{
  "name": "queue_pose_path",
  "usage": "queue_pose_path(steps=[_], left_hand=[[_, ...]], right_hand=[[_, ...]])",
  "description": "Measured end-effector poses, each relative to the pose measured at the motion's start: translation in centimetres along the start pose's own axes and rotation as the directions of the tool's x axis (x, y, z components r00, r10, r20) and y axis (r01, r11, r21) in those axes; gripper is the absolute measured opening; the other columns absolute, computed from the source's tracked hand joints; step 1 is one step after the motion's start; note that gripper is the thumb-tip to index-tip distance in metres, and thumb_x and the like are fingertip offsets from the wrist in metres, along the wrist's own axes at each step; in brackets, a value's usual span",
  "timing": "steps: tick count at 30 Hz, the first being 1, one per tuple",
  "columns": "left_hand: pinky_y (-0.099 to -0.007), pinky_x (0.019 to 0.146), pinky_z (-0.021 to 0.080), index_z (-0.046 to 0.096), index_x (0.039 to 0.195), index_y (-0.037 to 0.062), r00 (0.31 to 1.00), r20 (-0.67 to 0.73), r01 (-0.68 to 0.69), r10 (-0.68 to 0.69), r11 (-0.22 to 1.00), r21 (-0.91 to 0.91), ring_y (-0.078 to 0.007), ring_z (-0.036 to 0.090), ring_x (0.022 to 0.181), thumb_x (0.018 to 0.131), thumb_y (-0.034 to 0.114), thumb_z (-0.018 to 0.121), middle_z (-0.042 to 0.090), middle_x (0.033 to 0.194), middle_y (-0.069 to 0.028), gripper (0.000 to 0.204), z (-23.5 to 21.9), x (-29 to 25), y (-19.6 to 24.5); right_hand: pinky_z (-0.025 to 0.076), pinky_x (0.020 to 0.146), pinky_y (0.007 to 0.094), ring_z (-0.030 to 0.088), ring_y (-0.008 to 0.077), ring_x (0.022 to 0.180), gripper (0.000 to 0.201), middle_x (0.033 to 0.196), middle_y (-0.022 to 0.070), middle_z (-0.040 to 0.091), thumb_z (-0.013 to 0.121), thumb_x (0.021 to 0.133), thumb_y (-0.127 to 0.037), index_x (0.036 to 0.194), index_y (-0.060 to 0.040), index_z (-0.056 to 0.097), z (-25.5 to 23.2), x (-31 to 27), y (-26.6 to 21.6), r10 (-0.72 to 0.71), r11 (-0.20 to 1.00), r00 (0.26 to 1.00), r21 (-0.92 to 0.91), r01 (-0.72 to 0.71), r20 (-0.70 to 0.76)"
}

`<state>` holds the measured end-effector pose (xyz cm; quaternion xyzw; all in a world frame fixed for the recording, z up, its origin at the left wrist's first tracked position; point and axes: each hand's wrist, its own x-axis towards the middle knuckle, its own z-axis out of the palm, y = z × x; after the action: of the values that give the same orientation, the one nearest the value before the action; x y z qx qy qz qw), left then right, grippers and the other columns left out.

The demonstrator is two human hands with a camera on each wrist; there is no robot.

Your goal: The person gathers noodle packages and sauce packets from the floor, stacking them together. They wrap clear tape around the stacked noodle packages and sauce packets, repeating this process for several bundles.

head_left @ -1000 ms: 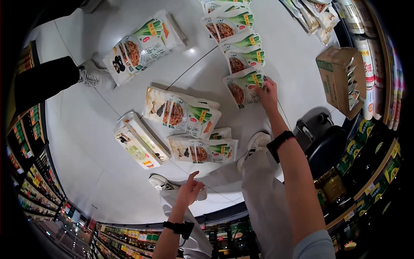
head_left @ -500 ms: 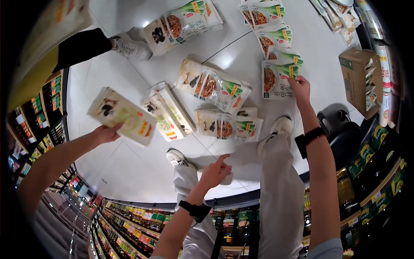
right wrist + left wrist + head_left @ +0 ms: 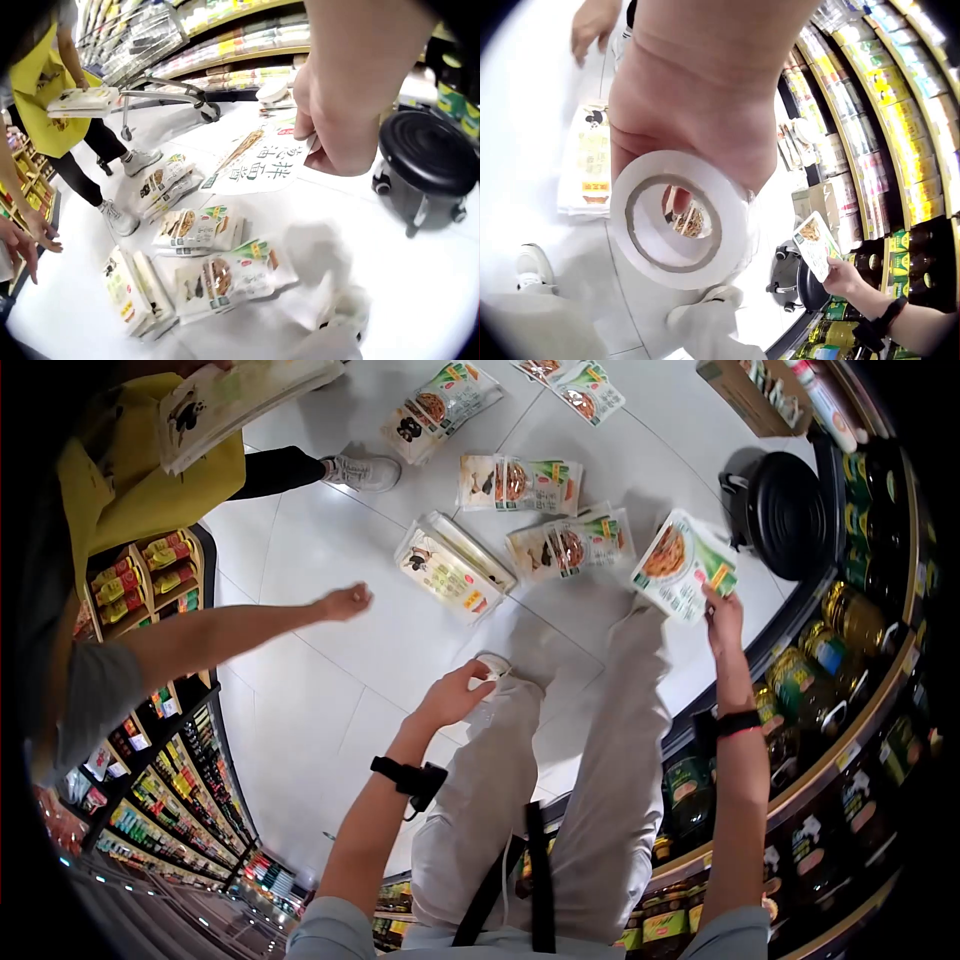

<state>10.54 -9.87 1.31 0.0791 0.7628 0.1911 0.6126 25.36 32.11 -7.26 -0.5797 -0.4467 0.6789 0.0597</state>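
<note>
Right fingers: the thumb and fingertips of my right hand (image 3: 724, 624) pinch a flat, white, rectangular pouch (image 3: 680, 565) printed with a noodle dish and green stalks, by its edge nearest me. The pouch is raised above the floor, just beside the landmark, a round black stool (image 3: 788, 515) on casters. Left fingers: those of my left hand (image 3: 455, 698) curl around a wide, ring-shaped roll of tape (image 3: 733, 225); a fingertip shows through its core. I cannot tell where the tape's free end lies.

Step, as I judge it: the pouch is lifted and held ready, apart from the packages. The next move calls for carrying it away from the stool to the printed, pale plastic bundle (image 3: 570, 545) nearest the stool, laying it flat, and bringing the roll close without creasing the pouch.

Pose: my right forearm reaches forward, nearly straight, its black wristband (image 3: 738, 723) below the stool in the head view. My left forearm angles inward, its hand farther from the stool and well apart from the pouch.

Outward: a pair of white, oblong packages (image 3: 445, 575) lies farther from the stool than that bundle; beyond them extends another person's bare forearm (image 3: 230, 635).
</note>
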Motion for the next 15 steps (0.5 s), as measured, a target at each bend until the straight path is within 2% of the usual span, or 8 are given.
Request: queue_pose_path(steps=[3, 6, 7, 8, 10, 12, 13, 15], left_hand=[[-0.0338, 0.088, 0.04, 0.043, 0.123, 0.0081, 0.999, 0.013, 0.046, -0.045, 0.997, -0.055, -0.024, 0.05, 0.109, 0.084, 0.033, 0.054, 0.05, 0.122, -0.0109, 0.047, 0.7, -2.1, -3.5], [-0.0355, 0.091, 0.038, 0.038, 0.127, 0.0088, 0.994, -0.015, 0.11, -0.11, 0.994, 0.0, -0.0271, 0.048, 0.112, 0.082, 0.036, 0.056, 0.049, 0.123, -0.0137, 0.055, 1.7, -0.7, -7.5], [-0.0373, 0.092, 0.038, 0.035, 0.129, 0.0103, 0.997, -0.025, 0.071, -0.068, 0.99, 0.121, -0.031, 0.047, 0.113, 0.08, 0.038, 0.057, 0.048, 0.124, -0.017, 0.061, 1.8, 0.7, -9.1], [-0.0373, 0.092, 0.038, 0.035, 0.129, 0.0103, 0.998, -0.029, 0.067, -0.064, 0.99, 0.126, -0.031, 0.047, 0.113, 0.08, 0.038, 0.057, 0.048, 0.124, -0.017, 0.061, 1.5, 2.3, -10.6], [-0.0378, 0.088, 0.042, 0.04, 0.125, 0.01, 0.995, -0.08, 0.087, -0.054, 0.861, 0.501, -0.0339, 0.052, 0.106, 0.079, 0.038, 0.057, 0.054, 0.115, -0.0172, 0.057, 0.9, 4.5, -13.2], [-0.0375, 0.081, 0.045, 0.052, 0.113, 0.0075, 0.986, -0.038, 0.158, -0.161, 0.848, 0.506, -0.0331, 0.058, 0.093, 0.08, 0.037, 0.055, 0.061, 0.101, -0.0164, 0.045, -0.8, 5.7, -11.3], [-0.0375, 0.081, 0.045, 0.052, 0.113, 0.0075, 0.988, -0.022, 0.14, -0.15, 0.847, 0.512, -0.0331, 0.058, 0.093, 0.08, 0.037, 0.055, 0.061, 0.101, -0.0164, 0.045, -1.2, 6.2, -10.7], [-0.037, 0.074, 0.046, 0.06, 0.099, 0.0052, 0.993, -0.07, 0.113, -0.091, 0.888, 0.447, -0.0301, 0.061, 0.081, 0.08, 0.036, 0.054, 0.063, 0.091, -0.0148, 0.037, -2.1, 7.3, -9.6]], right_hand=[[0.044, 0.065, 0.0229, 0.056, 0.0096, 0.077, 0.024, 0.091, 0.0024, 0.061, 0.059, 0.08, -0.005, 0.104, -0.0039, 0.055, -1.3, -6.5, 5.1, 0.102, 0.987, 0.995, 0.124, -0.101, -0.001], [0.047, 0.077, 0.0282, 0.059, 0.0149, 0.088, 0.03, 0.102, 0.0062, 0.06, 0.057, 0.081, -0.003, 0.11, -0.0027, 0.053, -2.3, -10.0, 11.5, 0.195, 0.959, 0.978, 0.193, -0.206, 0.075], [0.046, 0.079, 0.0296, 0.058, 0.0162, 0.091, 0.031, 0.104, 0.0075, 0.059, 0.056, 0.08, -0.003, 0.112, -0.0023, 0.052, -1.5, -10.8, 12.8, 0.188, 0.952, 0.977, 0.227, -0.207, 0.104], [0.045, 0.082, 0.031, 0.058, 0.0174, 0.093, 0.033, 0.106, 0.0088, 0.059, 0.056, 0.08, -0.003, 0.113, -0.0018, 0.051, -0.6, -11.9, 14.0, 0.195, 0.941, 0.972, 0.255, -0.224, 0.133], [0.044, 0.084, 0.0325, 0.056, 0.0181, 0.097, 0.032, 0.105, 0.0077, 0.059, 0.056, 0.081, -0.003, 0.113, -0.0024, 0.052, -0.6, -12.7, 17.3, 0.186, 0.939, 0.955, 0.244, -0.242, 0.23], [0.044, 0.08, 0.0303, 0.057, 0.0159, 0.092, 0.028, 0.1, 0.0063, 0.06, 0.057, 0.082, -0.005, 0.109, -0.003, 0.054, 0.3, -14.2, 18.9, 0.232, 0.936, 0.955, 0.224, -0.271, 0.183], [0.044, 0.08, 0.0303, 0.057, 0.0159, 0.092, 0.028, 0.1, 0.0063, 0.06, 0.057, 0.082, -0.005, 0.109, -0.003, 0.054, 0.6, -14.8, 19.5, 0.23, 0.937, 0.96, 0.229, -0.263, 0.162], [0.045, 0.076, 0.028, 0.058, 0.013, 0.086, 0.023, 0.095, 0.0049, 0.062, 0.058, 0.082, -0.006, 0.105, -0.0038, 0.056, 1.5, -15.3, 20.7, 0.197, 0.928, 0.963, 0.282, -0.243, 0.183]])
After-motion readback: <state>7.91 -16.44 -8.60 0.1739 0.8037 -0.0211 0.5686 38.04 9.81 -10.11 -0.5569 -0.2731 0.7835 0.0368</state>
